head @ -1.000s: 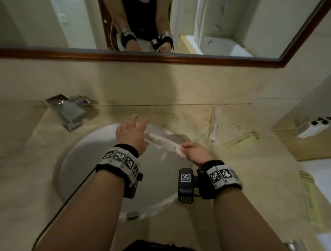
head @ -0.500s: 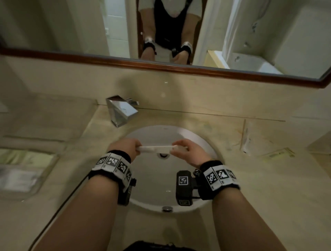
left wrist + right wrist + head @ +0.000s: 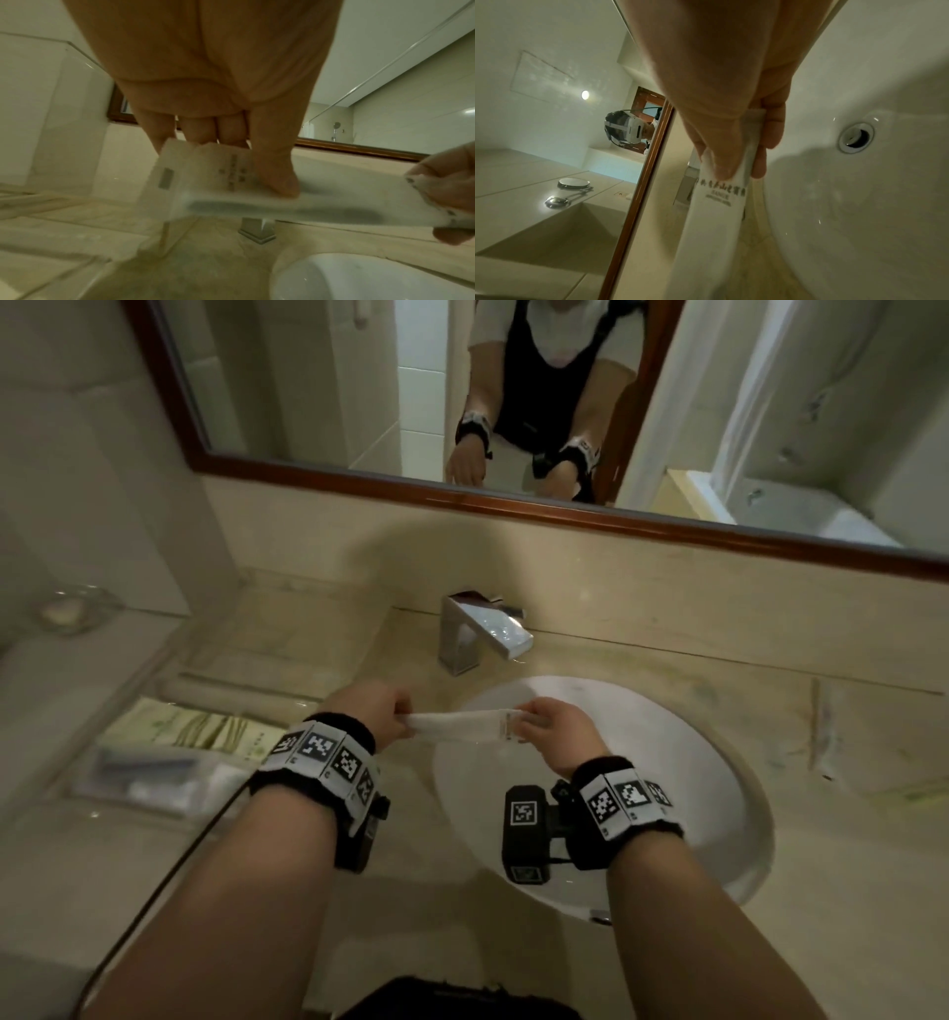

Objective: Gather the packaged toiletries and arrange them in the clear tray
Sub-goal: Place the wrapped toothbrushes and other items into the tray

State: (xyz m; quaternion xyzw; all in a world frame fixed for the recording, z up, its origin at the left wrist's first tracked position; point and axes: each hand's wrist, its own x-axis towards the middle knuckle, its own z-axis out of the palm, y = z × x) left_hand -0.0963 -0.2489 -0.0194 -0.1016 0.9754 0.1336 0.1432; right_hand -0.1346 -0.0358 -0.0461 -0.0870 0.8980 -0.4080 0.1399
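Observation:
A long white toothbrush packet (image 3: 457,725) hangs level over the left rim of the sink, held at both ends. My left hand (image 3: 377,716) pinches its left end, thumb on top (image 3: 279,178). My right hand (image 3: 552,734) pinches the printed right end between thumb and fingers (image 3: 727,162). Through the packet's clear window (image 3: 282,209) a dark toothbrush shows. The clear tray (image 3: 128,793) lies on the counter at the left, behind my left wrist; it holds pale green sachets (image 3: 190,726) and a wrapped grey item (image 3: 144,765).
A chrome tap (image 3: 477,631) stands behind the white basin (image 3: 693,762). A glass dish with soap (image 3: 67,608) sits far left. More packets (image 3: 827,742) lie flat on the counter at the right. A wood-framed mirror (image 3: 513,498) runs along the back wall.
Both hands have carried the packet leftward from over the basin's middle to its left rim. My left hand, first only reaching for it, now pinches its end. The tray has come into full view.

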